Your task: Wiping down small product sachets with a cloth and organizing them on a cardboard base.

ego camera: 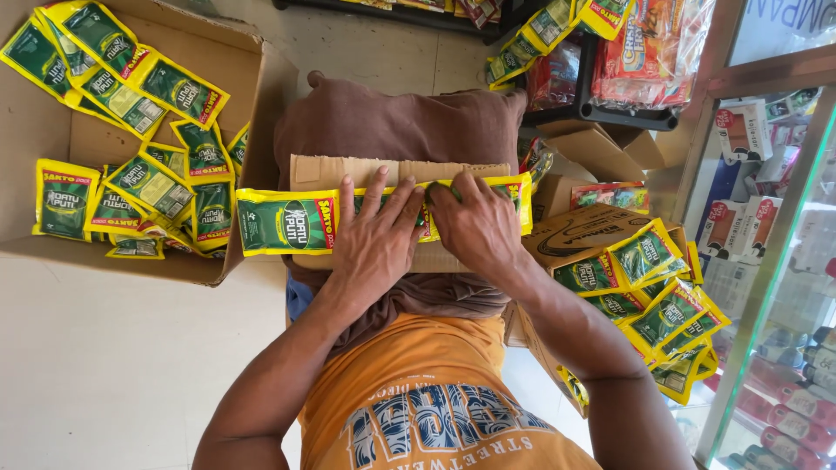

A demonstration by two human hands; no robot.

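A strip of joined green and yellow sachets lies across a flat piece of brown cardboard on my lap. My left hand presses flat on the strip with fingers spread. Beside it, my right hand rests on the strip's right part, fingers curled over the sachets and thumb touching the left hand. The strip's middle is hidden under both hands. My legs in brown trousers stretch away beneath the cardboard.
An open cardboard box at the left holds several loose sachets. More sachets spill over a box at the right. A black rack with snack packs stands behind; a glass display case lines the right edge.
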